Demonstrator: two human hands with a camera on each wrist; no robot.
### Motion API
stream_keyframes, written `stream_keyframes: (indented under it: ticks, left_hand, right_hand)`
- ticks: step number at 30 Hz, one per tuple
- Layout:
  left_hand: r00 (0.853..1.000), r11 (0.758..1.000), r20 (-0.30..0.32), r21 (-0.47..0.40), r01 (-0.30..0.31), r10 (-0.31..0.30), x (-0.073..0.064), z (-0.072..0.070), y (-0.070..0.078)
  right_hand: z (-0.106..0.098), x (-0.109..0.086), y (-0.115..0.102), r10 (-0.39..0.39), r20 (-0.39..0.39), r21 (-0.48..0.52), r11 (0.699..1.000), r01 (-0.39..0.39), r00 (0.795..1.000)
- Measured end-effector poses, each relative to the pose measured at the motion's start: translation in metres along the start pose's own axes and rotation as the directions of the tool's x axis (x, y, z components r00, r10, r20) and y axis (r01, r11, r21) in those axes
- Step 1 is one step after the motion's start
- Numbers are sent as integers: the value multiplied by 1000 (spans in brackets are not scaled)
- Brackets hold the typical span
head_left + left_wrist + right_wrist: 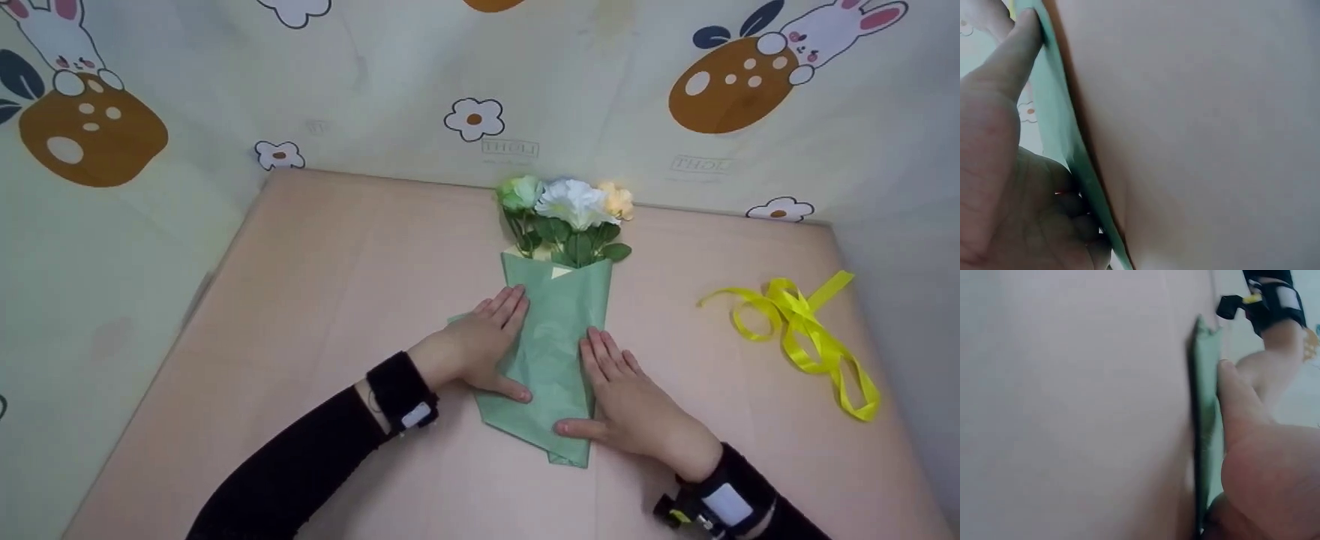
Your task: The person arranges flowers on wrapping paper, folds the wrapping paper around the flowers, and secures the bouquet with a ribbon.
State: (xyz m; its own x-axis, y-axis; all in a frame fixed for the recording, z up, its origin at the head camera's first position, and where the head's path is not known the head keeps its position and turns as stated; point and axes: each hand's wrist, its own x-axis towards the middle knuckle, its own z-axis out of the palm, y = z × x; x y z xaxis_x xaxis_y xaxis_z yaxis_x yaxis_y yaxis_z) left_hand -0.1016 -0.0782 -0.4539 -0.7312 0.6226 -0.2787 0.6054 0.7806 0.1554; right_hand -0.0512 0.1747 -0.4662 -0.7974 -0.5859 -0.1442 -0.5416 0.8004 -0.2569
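Observation:
A bouquet of artificial flowers (574, 202), white, green and pale orange with green leaves, lies on the table in green wrapping paper (555, 337). My left hand (484, 345) lies flat on the paper's left side, its fingers extended toward the flowers and its thumb across the lower part. On the right edge my right hand (630, 401) rests with straight fingers, its thumb near the paper's lower end. In the left wrist view the thumb touches the green paper (1053, 84). The right wrist view shows the folded paper (1207, 394) edge-on beside the right thumb.
A loose, curled yellow ribbon (806, 326) lies on the table to the right of the bouquet. The pale table (360, 247) meets a patterned wall covering (375, 90) at the back and left. Black bands with small devices circle both wrists.

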Motion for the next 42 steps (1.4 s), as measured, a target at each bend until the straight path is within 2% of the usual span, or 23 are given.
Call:
stream_keyframes:
  ticks: [3,6,9,11,14,17,19,22,28,31,36,39,42]
  left_hand:
    - [1000,1000,-10,-19,10,-10,-3,-5,0]
    - [1000,998,-10,-62,27,-27,-8,-15,1]
    - [999,992,-21,-124,32,-35,-13,-28,2]
    - [998,986,-56,-165,22,-32,-17,-36,4]
    - [988,982,-153,-187,-13,-16,-21,-44,6]
    - [970,981,-244,-182,-59,13,-23,-46,11]
    - [963,981,-269,-175,-80,30,-24,-46,15]
    - [966,981,-254,-172,-87,41,-25,-42,23]
    - [974,986,-222,-150,-68,33,-23,-32,33]
    - [979,990,-204,-132,-51,24,-20,-28,32]
    - [995,996,-98,-88,13,-21,-21,-25,26]
    - [997,997,-56,-67,47,-50,-22,-25,24]
    - [996,996,-50,-56,70,-73,-23,-26,22]
  right_hand:
    - [-12,3,5,30,-31,136,990,-25,999]
    - [-24,8,9,99,-61,265,961,-80,993]
    - [-34,13,13,186,-90,335,931,-146,978]
    - [-39,15,15,254,-101,367,908,-202,962]
    - [-44,18,19,345,-102,379,881,-284,933]
    - [-44,20,22,403,-56,377,856,-354,914]
    - [-43,20,23,419,-21,376,844,-381,908]
    - [-38,21,24,431,21,392,826,-404,902]
    - [-29,23,27,443,32,426,805,-414,896]
    - [-27,22,28,440,28,439,801,-407,897]
    - [-25,22,26,436,23,456,796,-398,900]
    - [-24,23,24,436,38,476,783,-400,899]
    - [-24,24,23,438,43,496,771,-400,898]
